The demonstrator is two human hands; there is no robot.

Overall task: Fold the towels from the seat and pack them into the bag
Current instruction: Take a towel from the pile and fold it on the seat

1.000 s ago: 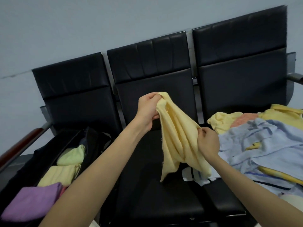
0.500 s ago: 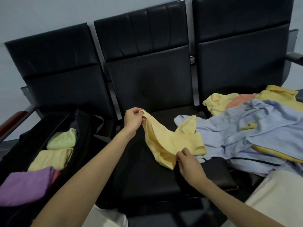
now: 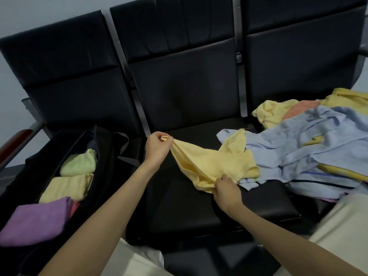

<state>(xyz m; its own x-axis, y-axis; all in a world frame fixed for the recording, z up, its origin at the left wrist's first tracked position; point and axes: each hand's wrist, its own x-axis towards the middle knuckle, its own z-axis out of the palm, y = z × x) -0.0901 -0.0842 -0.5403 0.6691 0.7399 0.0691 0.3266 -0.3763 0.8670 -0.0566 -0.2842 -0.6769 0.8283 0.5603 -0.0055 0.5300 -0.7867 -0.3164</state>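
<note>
Black seat (image 3: 185, 206), yellow towel (image 3: 211, 166) (edges pinched)

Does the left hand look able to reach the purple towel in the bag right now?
Probably not at once: the left hand pinches a corner of the yellow towel. The path to the purple towel in the open bag looks clear otherwise.
</note>
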